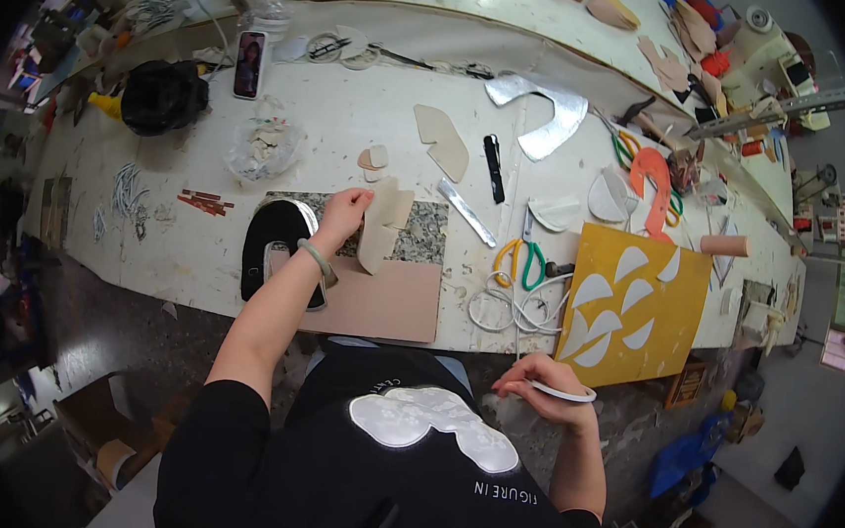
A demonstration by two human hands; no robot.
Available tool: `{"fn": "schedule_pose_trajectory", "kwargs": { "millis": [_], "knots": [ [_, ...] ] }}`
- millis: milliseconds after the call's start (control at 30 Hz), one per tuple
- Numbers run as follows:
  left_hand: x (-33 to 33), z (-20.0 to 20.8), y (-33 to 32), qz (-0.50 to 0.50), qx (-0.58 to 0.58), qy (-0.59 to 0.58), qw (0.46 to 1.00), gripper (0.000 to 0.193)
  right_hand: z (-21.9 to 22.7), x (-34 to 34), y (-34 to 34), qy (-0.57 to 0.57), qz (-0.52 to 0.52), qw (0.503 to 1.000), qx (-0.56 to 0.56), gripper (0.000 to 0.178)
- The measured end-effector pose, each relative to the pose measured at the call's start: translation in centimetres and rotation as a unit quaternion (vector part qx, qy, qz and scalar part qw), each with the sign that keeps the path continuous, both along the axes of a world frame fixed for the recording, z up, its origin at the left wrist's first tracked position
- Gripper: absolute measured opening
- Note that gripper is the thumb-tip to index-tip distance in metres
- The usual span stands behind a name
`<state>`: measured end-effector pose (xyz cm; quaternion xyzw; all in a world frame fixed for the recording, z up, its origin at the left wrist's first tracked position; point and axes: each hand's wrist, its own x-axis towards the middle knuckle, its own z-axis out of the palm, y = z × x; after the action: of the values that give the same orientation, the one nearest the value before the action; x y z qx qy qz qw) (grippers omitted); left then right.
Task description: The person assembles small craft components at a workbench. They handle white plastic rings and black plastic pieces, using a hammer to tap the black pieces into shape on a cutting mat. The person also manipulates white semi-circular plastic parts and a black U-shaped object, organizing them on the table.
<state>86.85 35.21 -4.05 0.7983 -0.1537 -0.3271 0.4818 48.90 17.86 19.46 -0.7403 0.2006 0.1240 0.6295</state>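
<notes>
My left hand (346,212) reaches over the table and pinches a beige sheet piece (384,229) by its left edge. The piece stands tilted above a speckled stone slab (423,234) and a pinkish-brown board (390,301). Close to my left forearm sits a black rounded object (274,237) with a pale rim. My right hand (544,385) hovers in front of the table edge, fingers curled together. A thin white curved strip (563,393) crosses it near the wrist; whether it is held or worn, I cannot tell.
Yellow- and green-handled scissors (522,257) and a coiled white cord (509,306) lie right of the slab. A yellow board (638,306) carries several white half-moon pieces. Farther back are a beige cutout (440,141), a black pen-like tool (494,168), a silver curved piece (543,115) and a phone (250,64).
</notes>
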Motion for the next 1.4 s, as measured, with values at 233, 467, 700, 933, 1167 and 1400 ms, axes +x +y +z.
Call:
{"fn": "schedule_pose_trajectory", "kwargs": {
  "millis": [233,467,700,933,1167,1400],
  "knots": [
    [-2.2,4.0,-3.5,0.029,-0.039,0.125,0.991,0.036,-4.7,5.0,2.2,0.035,-0.076,0.993,-0.082,0.019],
    [-6.8,12.8,-5.0,-0.059,-0.070,0.015,0.996,0.034,-7.0,12.4,3.2,-0.114,-0.203,0.944,-0.235,0.017],
    [-7.3,13.5,-4.4,-0.039,-0.122,0.031,0.991,0.032,-7.7,14.1,3.0,-0.141,-0.220,0.933,-0.246,0.014],
    [-7.6,13.7,-3.2,-0.012,-0.106,-0.042,0.993,0.029,-7.3,15.0,3.5,-0.115,-0.220,0.945,-0.214,0.013],
    [-7.6,14.0,-2.1,-0.049,-0.065,-0.113,0.990,0.025,-7.7,15.0,2.6,-0.181,-0.221,0.928,-0.239,0.013],
    [-6.0,9.4,-3.0,0.014,-0.037,-0.132,0.990,0.031,-8.6,11.9,1.5,-0.037,-0.232,0.962,-0.141,0.014]
  ]
}}
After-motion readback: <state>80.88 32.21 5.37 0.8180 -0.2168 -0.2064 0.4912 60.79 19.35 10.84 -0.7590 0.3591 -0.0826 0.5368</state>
